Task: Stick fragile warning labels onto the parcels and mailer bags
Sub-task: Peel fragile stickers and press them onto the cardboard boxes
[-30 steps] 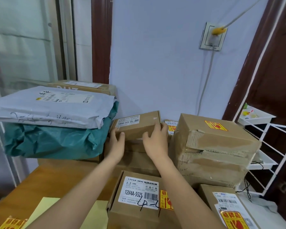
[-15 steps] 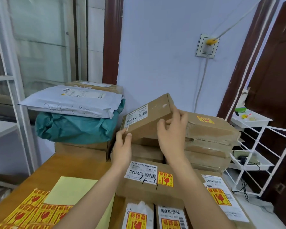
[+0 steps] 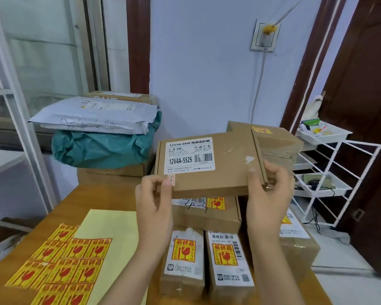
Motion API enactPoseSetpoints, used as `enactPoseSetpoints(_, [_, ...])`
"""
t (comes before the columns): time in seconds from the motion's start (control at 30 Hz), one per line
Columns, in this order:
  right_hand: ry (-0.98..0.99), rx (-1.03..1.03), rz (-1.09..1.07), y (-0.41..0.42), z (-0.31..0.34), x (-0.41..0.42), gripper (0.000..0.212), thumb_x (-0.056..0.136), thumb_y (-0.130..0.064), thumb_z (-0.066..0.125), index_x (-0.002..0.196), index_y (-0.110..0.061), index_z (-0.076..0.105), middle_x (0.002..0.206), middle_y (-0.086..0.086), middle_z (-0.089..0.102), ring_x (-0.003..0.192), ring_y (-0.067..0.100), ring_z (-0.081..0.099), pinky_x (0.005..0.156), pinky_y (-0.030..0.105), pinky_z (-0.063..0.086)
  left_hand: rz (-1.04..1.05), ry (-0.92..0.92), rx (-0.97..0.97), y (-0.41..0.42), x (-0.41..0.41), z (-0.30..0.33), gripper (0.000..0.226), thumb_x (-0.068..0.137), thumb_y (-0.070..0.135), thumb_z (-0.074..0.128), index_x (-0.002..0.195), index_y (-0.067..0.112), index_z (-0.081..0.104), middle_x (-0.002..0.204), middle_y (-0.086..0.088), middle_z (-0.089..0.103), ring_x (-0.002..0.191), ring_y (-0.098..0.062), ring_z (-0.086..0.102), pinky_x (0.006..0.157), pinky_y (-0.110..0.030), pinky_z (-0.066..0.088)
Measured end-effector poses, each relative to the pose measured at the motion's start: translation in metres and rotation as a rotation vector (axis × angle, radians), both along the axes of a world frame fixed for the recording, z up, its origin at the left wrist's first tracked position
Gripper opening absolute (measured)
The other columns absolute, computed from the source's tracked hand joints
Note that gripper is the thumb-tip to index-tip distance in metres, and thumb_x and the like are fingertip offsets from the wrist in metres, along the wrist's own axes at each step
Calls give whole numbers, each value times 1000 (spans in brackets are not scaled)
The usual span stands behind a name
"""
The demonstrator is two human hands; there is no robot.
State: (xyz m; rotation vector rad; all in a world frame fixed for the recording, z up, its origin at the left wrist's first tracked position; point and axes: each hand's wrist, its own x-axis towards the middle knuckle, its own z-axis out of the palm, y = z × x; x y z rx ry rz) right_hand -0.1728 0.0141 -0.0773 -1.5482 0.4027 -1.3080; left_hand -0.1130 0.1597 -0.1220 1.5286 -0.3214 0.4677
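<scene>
Both hands clamp one brown box [image 3: 209,166] above the table [image 3: 81,199]; the left hand [image 3: 155,203] pinches its near left corner, the right hand [image 3: 267,194] grips its right end; its top carries only a white product label; a sheet of fragile labels [image 3: 59,269] lies near left, beside already labelled parcels [image 3: 207,260].

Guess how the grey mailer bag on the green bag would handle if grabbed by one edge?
The grey mailer bag probably flops: its film is wrinkled and its edges droop over the green bag. It looks thin, so likely light. The smooth plastic may slip, and the crumpled bag beneath gives a soft, uneven base.
</scene>
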Motion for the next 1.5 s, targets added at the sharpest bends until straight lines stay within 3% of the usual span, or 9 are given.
enactPoseSetpoints(0.17, [-4,138,95,-1,-29,-31,14,86,-27,64,96,-30,56,112,3,58,104,16,58,92,47,50,-149,267,-225,14,-20,3,22,85,52,53,104,44,45,106,6,57,99,-12,60,79,-37,53])
enactPoseSetpoints(0.3, [0,244,155,2,-44,-49,19,90,-13,60,96,-29,55,105,-8,61,93,1,58,82,26,47,-224,441,-176,21,-26,1,34,92,32,57,124,27,50,105,1,67,86,-10,68,66,-25,52])
enactPoseSetpoints(0.4, [13,283,153,4,-52,-60,20,90,-11,59,93,-30,53,107,-12,61,92,-7,57,73,10,44,-241,489,-92,28,-32,-7,23,91,32,58,112,22,60,99,-3,70,76,-7,68,63,-25,51])
enactPoseSetpoints(0.53, [77,261,138,7,-68,-75,20,90,-9,59,97,-27,52,102,-14,61,96,-2,57,79,20,46,-209,501,-26,37,-41,-21,14,91,32,58,101,23,63,93,-1,70,79,-12,67,59,-25,47])
enactPoseSetpoints(0.73, [186,277,121,14,-96,-87,23,90,-4,57,101,-23,51,100,-11,57,84,-14,54,65,2,40,-187,506,86,44,-51,-44,12,92,30,57,97,23,64,86,6,71,76,-9,66,50,-14,43])
enactPoseSetpoints(0.93, [343,292,152,14,-112,-80,27,91,-10,56,99,-35,52,103,-14,58,100,3,55,80,24,45,-151,554,144,41,-45,-62,16,96,30,50,106,24,62,96,7,66,89,-10,61,59,-23,43])
enactPoseSetpoints(1.17, [455,294,171,19,-112,-78,47,94,-12,51,137,-28,45,134,-11,49,125,7,43,109,40,39,-144,509,102,39,-44,-63,20,98,33,45,113,31,57,106,11,61,98,-1,54,65,-14,41])
enactPoseSetpoints(1.37, [488,55,136,25,-111,-79,49,94,-15,51,141,-26,42,142,-13,41,135,7,34,113,32,30,-130,467,115,44,-48,-69,24,98,30,47,121,30,52,108,16,57,103,-4,53,69,-9,40])
enactPoseSetpoints(1.5, [329,-234,14,44,-110,-80,39,83,-33,46,115,-18,62,127,-9,49,125,4,39,100,20,36,-80,392,125,56,-54,-74,20,97,23,48,116,27,55,104,24,55,98,6,51,71,-7,38])
